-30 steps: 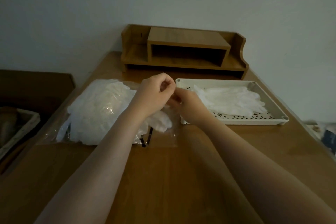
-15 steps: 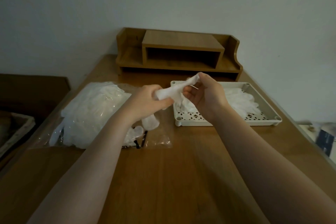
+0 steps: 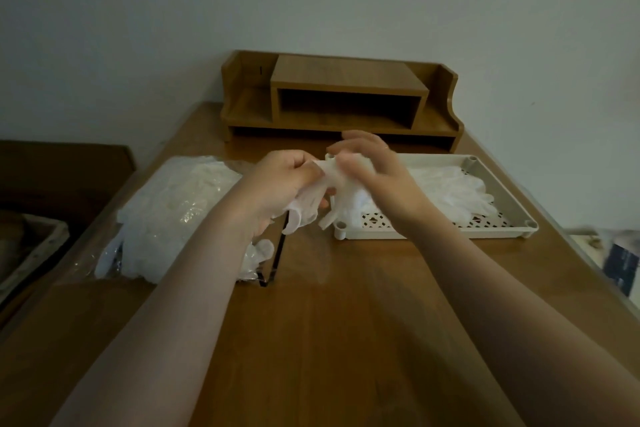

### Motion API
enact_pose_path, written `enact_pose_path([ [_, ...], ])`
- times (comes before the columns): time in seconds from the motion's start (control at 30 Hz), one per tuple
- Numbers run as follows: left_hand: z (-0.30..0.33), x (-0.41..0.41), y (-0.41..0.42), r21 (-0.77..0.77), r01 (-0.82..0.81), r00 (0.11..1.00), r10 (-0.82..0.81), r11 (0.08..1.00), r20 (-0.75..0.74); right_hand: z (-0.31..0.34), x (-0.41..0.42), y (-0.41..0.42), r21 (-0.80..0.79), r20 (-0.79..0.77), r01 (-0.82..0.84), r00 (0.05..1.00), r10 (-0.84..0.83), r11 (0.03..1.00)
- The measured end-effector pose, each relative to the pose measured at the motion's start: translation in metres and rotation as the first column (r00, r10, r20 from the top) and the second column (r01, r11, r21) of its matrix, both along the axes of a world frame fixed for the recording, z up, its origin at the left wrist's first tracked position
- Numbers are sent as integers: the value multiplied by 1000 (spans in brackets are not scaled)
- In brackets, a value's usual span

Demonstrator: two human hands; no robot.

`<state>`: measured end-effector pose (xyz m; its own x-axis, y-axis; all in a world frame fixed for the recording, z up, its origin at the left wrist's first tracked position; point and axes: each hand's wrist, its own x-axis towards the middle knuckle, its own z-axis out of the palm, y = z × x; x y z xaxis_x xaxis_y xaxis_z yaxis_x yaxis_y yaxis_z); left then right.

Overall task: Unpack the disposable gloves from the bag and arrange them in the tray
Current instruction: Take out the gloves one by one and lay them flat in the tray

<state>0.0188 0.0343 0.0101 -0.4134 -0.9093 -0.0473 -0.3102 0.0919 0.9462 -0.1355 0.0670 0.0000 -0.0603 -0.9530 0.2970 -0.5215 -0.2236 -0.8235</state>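
From the head camera, both bare hands met above the wooden surface (image 3: 346,340), just at the near-left corner of the tray (image 3: 498,230). The left hand (image 3: 277,184) had its grip pinched on the cuff end of a white disposable glove (image 3: 304,208), whose limp fingers dangled below the palm. The right hand (image 3: 374,173) lay on the same glove from the other side, fingers loosely curled; whether its grip truly pinched the material could not be told (the thumb was hidden). The cream perforated tray already contained a flat pile of gloves (image 3: 453,191) toward its right half. To the left, the clear plastic bag (image 3: 166,218) lay on the surface, stuffed with more white gloves, a few spilling from its open mouth near the left forearm. A wooden desk shelf (image 3: 341,97) stood against the wall behind the tray.
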Motion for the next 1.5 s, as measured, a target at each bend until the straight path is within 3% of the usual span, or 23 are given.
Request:
enact_pose_path([
  [0.07,1,-2,1,-73,-42,997,47,996,69,-5,0,-2,-145,-327,-53,945,3,988],
  [0.1,3,-4,3,-91,-51,996,57,995,67,-7,0,-3,-212,-393,-70,919,-20,975],
  [0.2,7,-9,6,-184,-78,990,98,980,102,-2,2,-1,-341,-378,-38,921,-100,939],
  [0.3,14,-12,4,-211,-51,992,75,976,106,6,-7,0,-310,-268,68,951,-155,948],
  [0.4,21,-14,1,-176,23,984,8,984,176,16,-22,-2,-113,-117,155,979,-168,981],
  [0.53,24,-15,-8,-162,10,981,22,987,193,26,-48,0,43,-77,177,982,-173,983],
  [0.63,24,-17,-15,0,-66,996,66,998,-65,30,-75,2,217,68,64,994,-80,974],
  [0.73,24,-26,-19,175,-37,948,90,984,-307,29,-100,3,320,365,-168,930,42,932],
  [0.83,23,-37,-21,224,-22,918,108,974,-382,20,-119,3,332,557,-325,825,94,885],
  [0.93,19,-51,-22,181,-62,944,117,981,-309,10,-137,2,378,619,-425,776,116,822],
  [1.0,14,-61,-24,137,-84,965,115,987,-235,4,-152,-5,437,563,-382,822,83,815],
  [1.1,3,-80,-29,5,-110,991,110,994,-77,2,-173,-14,472,346,-188,938,15,862],
  [1.23,-13,-102,-42,-223,-78,979,117,972,164,8,-198,-18,568,338,-211,941,8,795],
  [1.33,-28,-119,-55,-370,-19,912,168,929,374,0,-208,-34,663,67,12,995,-75,748],
  [1.4,-40,-127,-63,-441,14,851,220,897,476,-6,-210,-47,625,-94,168,986,-141,762],
  [1.5,-53,-133,-70,-544,56,778,304,837,549,-11,-214,-63,601,-215,233,968,-126,765],
])
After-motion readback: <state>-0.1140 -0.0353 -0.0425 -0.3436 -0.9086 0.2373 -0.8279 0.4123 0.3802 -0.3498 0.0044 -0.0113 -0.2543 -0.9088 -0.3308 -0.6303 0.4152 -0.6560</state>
